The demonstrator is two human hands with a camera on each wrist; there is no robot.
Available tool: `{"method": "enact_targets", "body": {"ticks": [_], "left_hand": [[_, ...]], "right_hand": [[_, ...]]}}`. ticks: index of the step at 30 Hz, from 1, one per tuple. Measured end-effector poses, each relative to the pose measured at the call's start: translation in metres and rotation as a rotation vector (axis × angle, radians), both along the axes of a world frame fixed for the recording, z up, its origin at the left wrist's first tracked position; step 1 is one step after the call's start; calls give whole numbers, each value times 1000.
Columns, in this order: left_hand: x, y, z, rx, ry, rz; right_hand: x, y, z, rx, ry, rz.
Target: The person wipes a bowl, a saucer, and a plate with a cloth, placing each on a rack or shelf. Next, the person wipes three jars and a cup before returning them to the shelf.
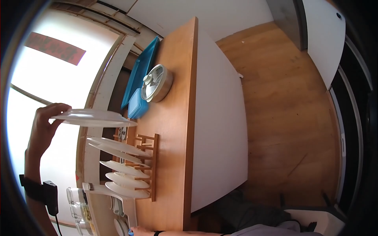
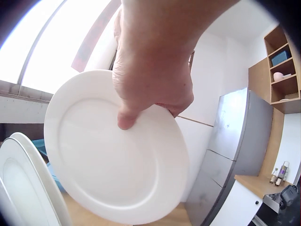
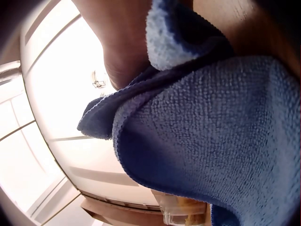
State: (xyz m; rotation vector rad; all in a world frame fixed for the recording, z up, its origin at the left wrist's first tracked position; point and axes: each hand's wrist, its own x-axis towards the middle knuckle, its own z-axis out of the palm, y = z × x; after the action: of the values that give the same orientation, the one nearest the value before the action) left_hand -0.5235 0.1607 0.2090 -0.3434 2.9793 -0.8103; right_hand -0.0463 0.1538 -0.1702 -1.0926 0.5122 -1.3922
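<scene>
My left hand [image 1: 44, 120] grips a white plate [image 1: 94, 117] by its rim, thumb on the plate's face in the left wrist view. It is raised beside a wooden dish rack [image 1: 156, 169], in which several white plates [image 1: 126, 181] stand on edge. At the bottom of the head view, my right hand [image 1: 142, 231] holds a blue cloth [image 3: 202, 122]. In the right wrist view the cloth hangs in folds and hides most of the fingers.
On the wooden counter [image 1: 173, 118] are a lidded pot [image 1: 162, 88], a blue lidded box [image 1: 138, 105] and a blue tray [image 1: 136, 76]. Glass jars [image 1: 80, 208] stand beyond the rack, near a pale shelf [image 1: 114, 192]. A fridge [image 2: 230, 141] shows in the left wrist view.
</scene>
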Motion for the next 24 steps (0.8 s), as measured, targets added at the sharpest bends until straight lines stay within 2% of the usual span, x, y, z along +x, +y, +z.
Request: {"method": "enact_targets", "body": {"ticks": [4, 8, 12, 17, 20, 24], "left_hand": [[6, -5, -21, 26, -24, 39], [16, -18, -37, -11, -94, 0], [17, -25, -47, 51, -121, 49], [20, -42, -63, 46, -128, 66], [20, -50, -71, 37, -137, 82], [17, -62, -82, 55, -154, 91]], "right_hand": [[1, 10, -8, 17, 4, 15], [9, 16, 0, 31, 11, 28], [13, 16, 9, 46, 14, 47], [-7, 20, 11, 62, 24, 75], [-39, 25, 12, 71, 30, 91], [-39, 27, 13, 41, 84, 33]]}}
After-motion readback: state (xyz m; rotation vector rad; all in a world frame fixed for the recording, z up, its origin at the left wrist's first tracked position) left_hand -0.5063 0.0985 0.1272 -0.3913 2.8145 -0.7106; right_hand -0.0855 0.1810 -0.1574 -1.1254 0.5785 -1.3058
